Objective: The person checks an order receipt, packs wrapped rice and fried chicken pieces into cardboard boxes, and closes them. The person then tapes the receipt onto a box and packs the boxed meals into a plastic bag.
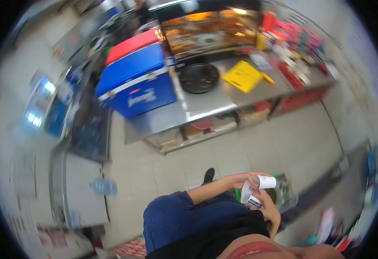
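Observation:
Close to my body, both hands work together at the right of centre. My left hand (244, 179) is closed around a white cylinder with small dark print (266, 181), which looks like a roll of labels. Just below it, the fingers of my right hand (265, 206) are closed on a white paper-like piece with a dark printed patch (246, 193). Whether the two white things are joined cannot be made out. Beyond my hands, partly covered by them, is a clear plastic container with something green (285, 190).
A steel counter (154, 123) ahead bears a blue cooler box (141, 90), a round black tray (199, 78), a yellow board (244, 77) and a lit food display case (210, 32). Another counter (301, 233) runs along my right. A water bottle (105, 187) shows at left.

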Available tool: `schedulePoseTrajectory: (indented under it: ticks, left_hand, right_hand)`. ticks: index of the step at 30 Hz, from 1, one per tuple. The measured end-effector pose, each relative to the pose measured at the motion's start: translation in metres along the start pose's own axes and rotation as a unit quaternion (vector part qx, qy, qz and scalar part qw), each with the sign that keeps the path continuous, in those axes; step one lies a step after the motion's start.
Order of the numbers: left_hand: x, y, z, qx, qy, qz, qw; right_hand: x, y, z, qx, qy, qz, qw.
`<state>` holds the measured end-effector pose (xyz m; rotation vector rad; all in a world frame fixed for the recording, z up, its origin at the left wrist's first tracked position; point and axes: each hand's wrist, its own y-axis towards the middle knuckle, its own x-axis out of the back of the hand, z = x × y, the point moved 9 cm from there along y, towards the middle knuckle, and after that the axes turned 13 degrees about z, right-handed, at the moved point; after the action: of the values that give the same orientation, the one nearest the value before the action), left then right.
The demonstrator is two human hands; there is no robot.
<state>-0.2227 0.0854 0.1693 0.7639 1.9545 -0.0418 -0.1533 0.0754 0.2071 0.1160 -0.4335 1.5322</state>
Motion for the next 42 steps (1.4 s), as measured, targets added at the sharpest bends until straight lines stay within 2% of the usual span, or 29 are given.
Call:
schedulePoseTrajectory:
  ticks: [2,3,4,6,7,8,10,11,13,14,16,17,18,20,21,23,24,25,26,27,28,29,30,32,33,36,37,39,42]
  left_hand:
    - [-0.016,-0.038,-0.056,-0.006,0.002,-0.017,1.000]
    - [-0.009,-0.047,-0.077,-0.024,0.033,-0.098,0.994]
    - [-0.017,-0.049,-0.100,-0.020,0.051,-0.103,0.993]
    - [-0.007,-0.068,-0.134,-0.054,0.090,-0.222,0.969]
    - [0.053,-0.071,-0.122,-0.111,0.040,-0.192,0.974]
    - [0.059,-0.087,-0.138,-0.102,0.047,-0.199,0.974]
    - [0.056,-0.095,-0.155,-0.131,0.048,-0.216,0.966]
    - [0.060,-0.092,-0.150,-0.124,0.032,-0.217,0.968]
    - [0.067,-0.097,-0.188,-0.120,0.134,-0.285,0.942]
    - [0.066,-0.098,-0.206,-0.107,0.143,-0.309,0.934]
    - [0.091,-0.108,-0.200,-0.025,0.177,-0.413,0.893]
    - [0.091,-0.087,-0.194,-0.036,0.106,-0.313,0.943]
    - [0.095,-0.073,-0.193,-0.024,0.101,-0.301,0.948]
    - [0.102,-0.048,-0.193,-0.058,-0.042,-0.274,0.959]
    - [0.110,-0.036,-0.195,-0.057,-0.039,-0.271,0.960]
    - [0.128,-0.009,-0.218,-0.037,0.249,-0.297,0.921]
    - [0.139,0.004,-0.224,-0.037,0.249,-0.299,0.920]
    - [0.150,0.018,-0.224,-0.031,0.182,-0.284,0.941]
    - [0.160,0.033,-0.224,-0.024,0.114,-0.267,0.957]
    - [0.169,0.046,-0.231,-0.008,0.121,-0.297,0.947]
    - [0.173,0.065,-0.241,-0.007,0.122,-0.296,0.947]
    - [0.177,0.085,-0.255,-0.058,0.101,-0.296,0.948]
    - [0.183,0.106,-0.267,-0.108,0.080,-0.294,0.946]
    - [0.201,0.153,-0.279,-0.113,0.095,-0.278,0.949]
    - [0.199,0.185,-0.286,-0.107,0.077,-0.250,0.959]
    - [0.219,0.260,-0.301,-0.097,0.079,-0.209,0.970]
    - [0.228,0.283,-0.304,-0.110,0.066,-0.202,0.971]
    - [0.244,0.324,-0.315,-0.132,0.050,-0.182,0.973]
    - [0.267,0.363,-0.330,-0.172,0.040,-0.209,0.962]
  right_hand:
    - [-0.009,0.046,0.059,0.099,0.060,0.053,0.992]
    - [-0.005,0.055,0.077,0.133,0.109,0.086,0.981]
    - [0.010,0.065,0.094,0.151,0.105,0.085,0.979]
    - [-0.003,0.080,0.096,0.130,0.124,0.234,0.955]
    - [0.004,0.112,0.064,0.030,0.109,0.298,0.948]
    - [0.009,0.138,0.065,0.042,0.114,0.294,0.948]
    - [0.023,0.156,0.056,-0.064,-0.002,0.306,0.950]
    - [0.026,0.163,0.050,-0.075,0.012,0.305,0.949]
    - [0.088,0.207,0.071,0.031,-0.098,0.051,0.993]
    - [0.097,0.233,0.083,0.041,-0.093,0.056,0.993]
    - [0.146,0.235,0.104,0.052,-0.179,-0.116,0.976]
    - [0.161,0.232,0.105,0.047,-0.147,-0.167,0.974]
    - [0.171,0.228,0.096,0.034,-0.148,-0.179,0.972]
    - [0.190,0.223,0.091,0.096,-0.231,-0.244,0.937]
    - [0.199,0.226,0.074,0.097,-0.232,-0.247,0.936]
    - [0.216,0.228,0.024,0.103,-0.078,-0.196,0.972]
    - [0.223,0.227,0.023,0.105,-0.077,-0.194,0.972]
    - [0.242,0.218,0.001,0.017,0.060,-0.255,0.965]
    - [0.254,0.206,-0.027,-0.071,0.195,-0.309,0.928]
    - [0.265,0.203,-0.040,-0.071,0.196,-0.310,0.928]
    - [0.283,0.196,-0.059,-0.015,0.241,-0.350,0.905]
    - [0.301,0.186,-0.079,0.041,0.284,-0.391,0.875]
    - [0.312,0.179,-0.105,0.040,0.283,-0.395,0.873]
    - [0.330,0.180,-0.142,0.009,0.226,-0.315,0.922]
    - [0.344,0.175,-0.125,-0.041,0.340,-0.273,0.899]
    - [0.412,0.143,-0.144,-0.071,0.355,-0.281,0.889]
    - [0.436,0.132,-0.152,-0.104,0.362,-0.314,0.872]
    - [0.481,0.128,-0.164,-0.089,0.358,-0.310,0.876]
    - [0.524,0.130,-0.182,-0.079,0.382,-0.287,0.875]
